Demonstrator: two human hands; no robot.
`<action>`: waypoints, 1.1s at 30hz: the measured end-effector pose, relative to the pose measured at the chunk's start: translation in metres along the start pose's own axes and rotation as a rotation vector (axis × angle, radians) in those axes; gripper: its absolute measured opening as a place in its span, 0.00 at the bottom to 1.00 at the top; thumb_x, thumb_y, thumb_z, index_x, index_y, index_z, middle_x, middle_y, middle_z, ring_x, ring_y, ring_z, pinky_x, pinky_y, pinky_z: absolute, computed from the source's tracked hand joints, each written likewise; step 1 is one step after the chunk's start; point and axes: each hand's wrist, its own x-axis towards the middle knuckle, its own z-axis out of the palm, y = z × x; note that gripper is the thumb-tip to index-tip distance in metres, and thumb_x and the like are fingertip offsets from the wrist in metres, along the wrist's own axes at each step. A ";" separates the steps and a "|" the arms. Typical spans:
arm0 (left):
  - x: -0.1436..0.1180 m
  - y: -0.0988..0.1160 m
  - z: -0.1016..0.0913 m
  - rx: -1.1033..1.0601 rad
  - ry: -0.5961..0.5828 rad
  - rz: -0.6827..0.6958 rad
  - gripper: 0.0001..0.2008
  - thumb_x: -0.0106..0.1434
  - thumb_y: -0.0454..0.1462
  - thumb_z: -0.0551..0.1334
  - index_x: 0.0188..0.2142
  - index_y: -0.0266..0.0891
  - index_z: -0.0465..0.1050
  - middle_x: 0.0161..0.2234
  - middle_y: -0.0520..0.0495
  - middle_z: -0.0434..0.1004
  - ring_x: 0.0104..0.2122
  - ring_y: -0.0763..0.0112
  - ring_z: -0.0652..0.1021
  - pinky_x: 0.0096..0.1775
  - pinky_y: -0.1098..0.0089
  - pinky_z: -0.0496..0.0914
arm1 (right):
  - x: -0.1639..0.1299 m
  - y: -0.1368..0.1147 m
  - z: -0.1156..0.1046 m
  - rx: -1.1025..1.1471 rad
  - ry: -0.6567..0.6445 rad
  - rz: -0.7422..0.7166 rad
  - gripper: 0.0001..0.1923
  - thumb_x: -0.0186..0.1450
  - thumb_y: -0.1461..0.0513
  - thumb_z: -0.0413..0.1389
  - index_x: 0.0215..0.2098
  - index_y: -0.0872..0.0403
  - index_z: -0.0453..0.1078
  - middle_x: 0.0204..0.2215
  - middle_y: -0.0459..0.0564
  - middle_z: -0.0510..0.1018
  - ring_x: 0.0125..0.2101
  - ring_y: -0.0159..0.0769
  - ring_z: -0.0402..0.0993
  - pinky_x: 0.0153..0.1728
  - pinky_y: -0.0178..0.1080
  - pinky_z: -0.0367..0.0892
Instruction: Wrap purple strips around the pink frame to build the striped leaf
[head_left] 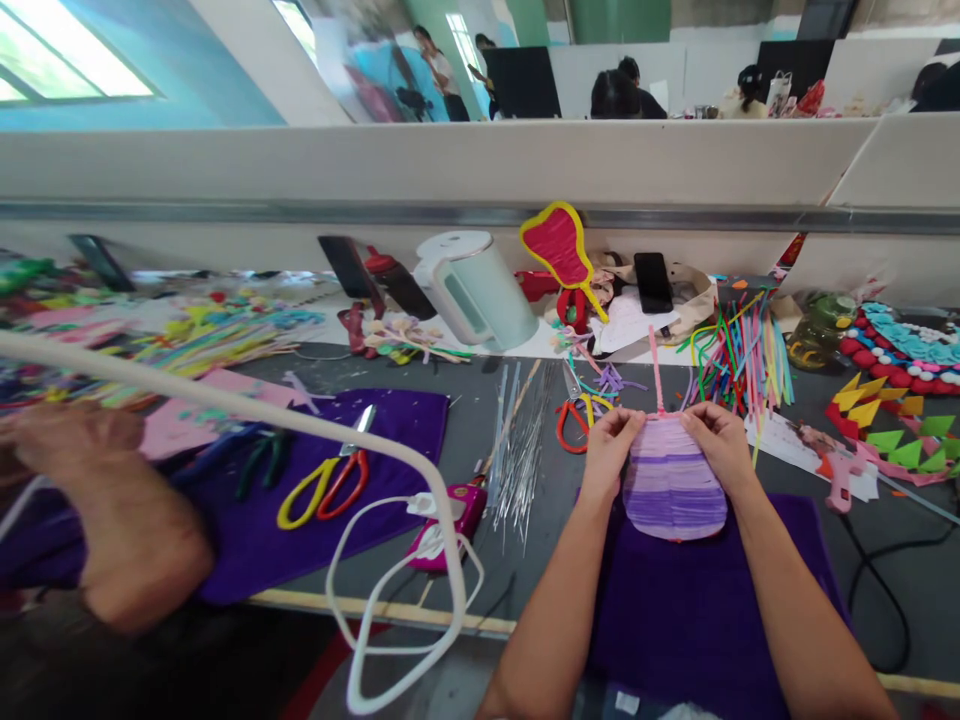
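purple striped pipe-cleaner fan (673,487): my left hand (611,438) and right hand (720,437) pinch its top corners. squeezing harder could, i think, buckle the rows toward the pink stem (657,375) above it.

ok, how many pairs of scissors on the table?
2. The yellow-and-red scissors lie on the left purple cloth; the orange-handled scissors lie just left of the left hand, beside the wire bundle. More may be hidden in the clutter.

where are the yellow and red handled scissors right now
In the head view, the yellow and red scissors lie on the left purple cloth, left of the left hand, beside the green-handled pliers and near the white cable.
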 end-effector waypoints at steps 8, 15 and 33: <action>0.009 -0.007 -0.007 -0.286 0.050 -0.297 0.15 0.39 0.39 0.73 0.25 0.35 0.72 0.20 0.53 0.71 0.20 0.76 0.70 0.26 0.73 0.62 | -0.002 0.002 0.004 -0.081 0.021 -0.046 0.11 0.58 0.54 0.58 0.28 0.54 0.71 0.23 0.45 0.72 0.25 0.31 0.64 0.27 0.34 0.60; 0.005 -0.006 0.000 -0.256 0.052 -0.221 0.17 0.44 0.39 0.72 0.30 0.36 0.71 0.21 0.56 0.69 0.19 0.79 0.68 0.26 0.74 0.60 | -0.002 -0.002 0.005 -0.001 0.013 -0.011 0.12 0.57 0.53 0.59 0.27 0.54 0.70 0.22 0.44 0.70 0.23 0.30 0.62 0.25 0.34 0.59; -0.003 -0.004 -0.005 0.622 0.059 0.487 0.07 0.61 0.38 0.61 0.34 0.44 0.80 0.36 0.46 0.74 0.40 0.65 0.73 0.44 0.65 0.67 | -0.004 0.000 0.006 -0.123 0.061 -0.094 0.11 0.60 0.54 0.58 0.29 0.54 0.72 0.24 0.46 0.73 0.26 0.32 0.65 0.28 0.34 0.61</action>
